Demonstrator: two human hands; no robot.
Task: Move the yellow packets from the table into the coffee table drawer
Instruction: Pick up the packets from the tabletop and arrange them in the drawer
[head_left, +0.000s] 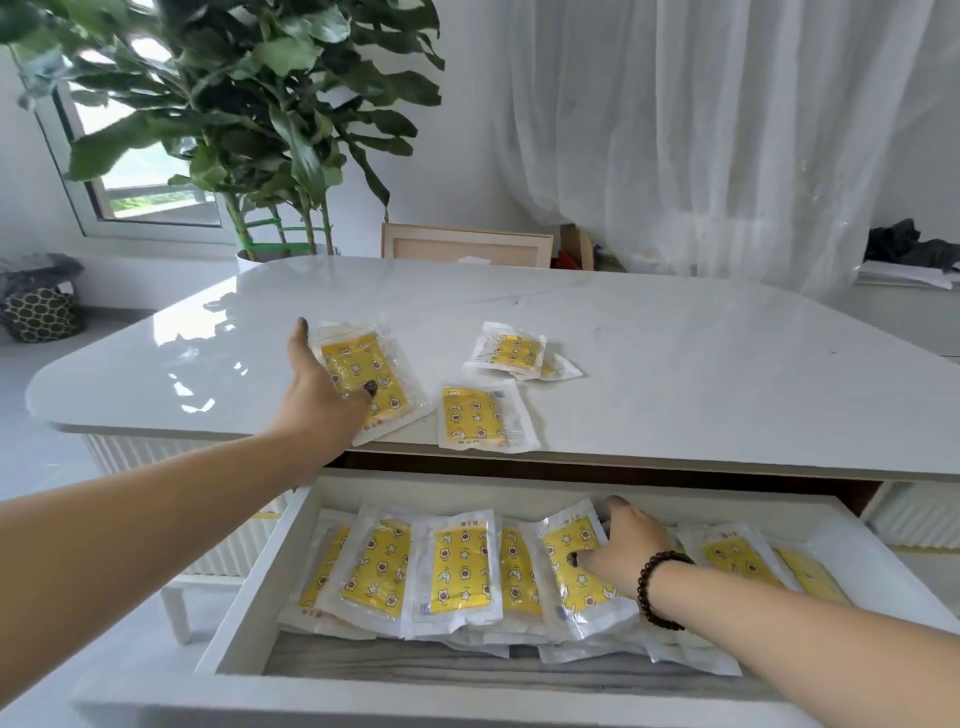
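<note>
Yellow packets in clear wrappers lie on the white coffee table (649, 353). My left hand (322, 395) grips a small stack of packets (363, 374) near the table's front edge, thumb on top. Another packet (480, 418) lies just right of it, and a small pile (514, 351) sits farther back. Below, the drawer (244, 618) stands pulled out, with several packets in a row inside. My right hand (623, 551), with a dark bead bracelet at the wrist, holds one packet (574, 566) down in the drawer.
A large potted plant (270, 130) stands behind the table's far left corner. A wooden frame (465, 244) leans beyond the far edge, white curtains hang at right, and a patterned basket (39, 306) sits on the floor at left.
</note>
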